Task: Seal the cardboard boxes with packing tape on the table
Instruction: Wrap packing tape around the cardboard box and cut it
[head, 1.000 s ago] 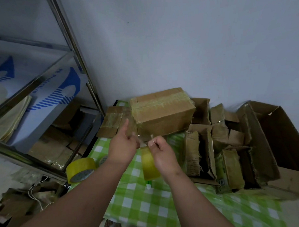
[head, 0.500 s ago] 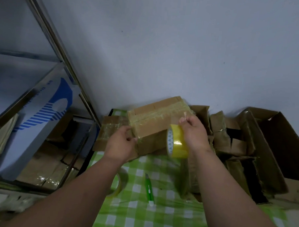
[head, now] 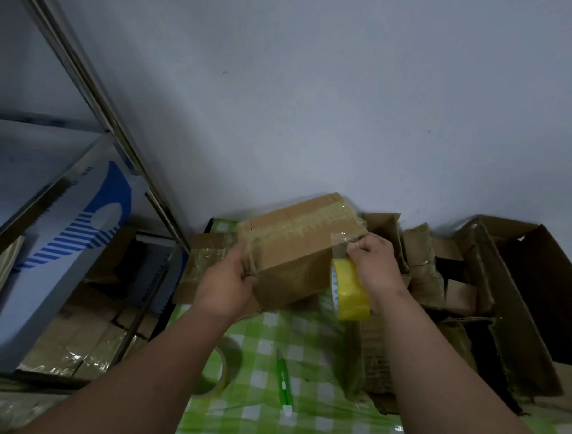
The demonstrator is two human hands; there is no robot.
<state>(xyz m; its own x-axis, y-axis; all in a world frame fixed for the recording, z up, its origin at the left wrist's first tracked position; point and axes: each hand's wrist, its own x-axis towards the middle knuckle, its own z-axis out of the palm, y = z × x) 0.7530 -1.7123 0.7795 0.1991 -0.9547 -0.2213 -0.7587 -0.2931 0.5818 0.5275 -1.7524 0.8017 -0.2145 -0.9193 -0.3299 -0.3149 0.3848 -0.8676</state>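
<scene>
Head view: green cutter lies nearest on the checked surface; farther, left hand grips the cardboard box (already taped); right hand pinches tape from the yellow roll beside it.

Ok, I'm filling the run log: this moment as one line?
step: taping box | left hand: grips cardboard box | right hand: pinches tape end, yellow tape roll hangs below | green cutter: idle on table
</scene>
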